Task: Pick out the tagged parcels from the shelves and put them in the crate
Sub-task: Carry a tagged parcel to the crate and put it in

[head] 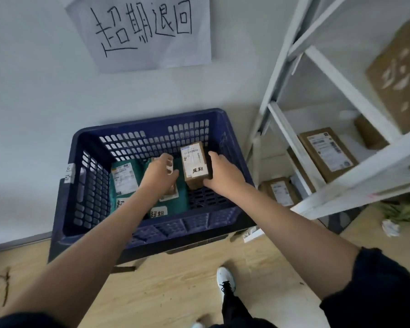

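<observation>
Head view, and the small brown cardboard parcel (195,165) with its white shipping label and handwritten tag sits low inside the dark blue slatted plastic crate (152,235), over the bare right-hand patch of the crate floor. The right hand (220,172) grips it from its right side, fingers along the far edge and thumb at the near corner. The left hand (160,171) hovers just beside it, over two green plastic mailer bags (123,178) already lying flat on the left, each tagged; its fingers look loosely curled with something small and white at the fingertips, and I cannot tell whether they pinch it. To finish well, I'd say: settle the box flat on the open floor, tag up, clear of the bags, then let go. To the right stands a white metal shelf rack (291,138) with more brown boxes (327,152); a handwritten paper sign (142,31) hangs on the wall above.
</observation>
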`<state>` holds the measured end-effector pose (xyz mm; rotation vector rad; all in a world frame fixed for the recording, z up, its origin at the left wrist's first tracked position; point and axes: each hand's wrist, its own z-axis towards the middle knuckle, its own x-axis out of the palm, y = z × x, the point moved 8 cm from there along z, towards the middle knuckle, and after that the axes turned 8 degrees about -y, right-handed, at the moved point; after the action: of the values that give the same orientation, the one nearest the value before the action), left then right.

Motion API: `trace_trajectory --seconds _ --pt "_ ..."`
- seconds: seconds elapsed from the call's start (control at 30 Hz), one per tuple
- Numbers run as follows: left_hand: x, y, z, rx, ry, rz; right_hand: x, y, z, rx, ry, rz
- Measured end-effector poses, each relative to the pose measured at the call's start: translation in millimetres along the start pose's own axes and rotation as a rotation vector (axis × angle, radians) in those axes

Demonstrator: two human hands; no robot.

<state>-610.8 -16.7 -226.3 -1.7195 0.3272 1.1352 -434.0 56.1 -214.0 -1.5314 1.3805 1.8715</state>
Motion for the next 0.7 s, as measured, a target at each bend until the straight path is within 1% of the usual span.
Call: trace_trajectory --seconds 0.13,0.27,0.33,0.4,0.53,0.7 --pt "-8 -41 -26 0.189 -0.035 -0.024 -36 4 -44 -0.021 -0.139 0.034" --pt "-7 -88 -63 0.376 -0.036 -0.051 -72 -4 -93 0.033 -0.258 0.095" --pt "-8 -111 -87 0.460 -0.038 -0.070 -87 -7 -117 0.040 -0.288 0.110" --pt "-7 -130 -110 0.536 -0.019 -0.050 -102 -10 -138 0.033 -0.294 0.072" --pt "-7 -151 -147 0.612 0.033 0.029 -137 -20 -178 0.026 -0.339 -0.037" --pt "-11 -176 -179 0.639 0.037 0.086 -168 -49 -219 0.063 -0.373 -0.135"
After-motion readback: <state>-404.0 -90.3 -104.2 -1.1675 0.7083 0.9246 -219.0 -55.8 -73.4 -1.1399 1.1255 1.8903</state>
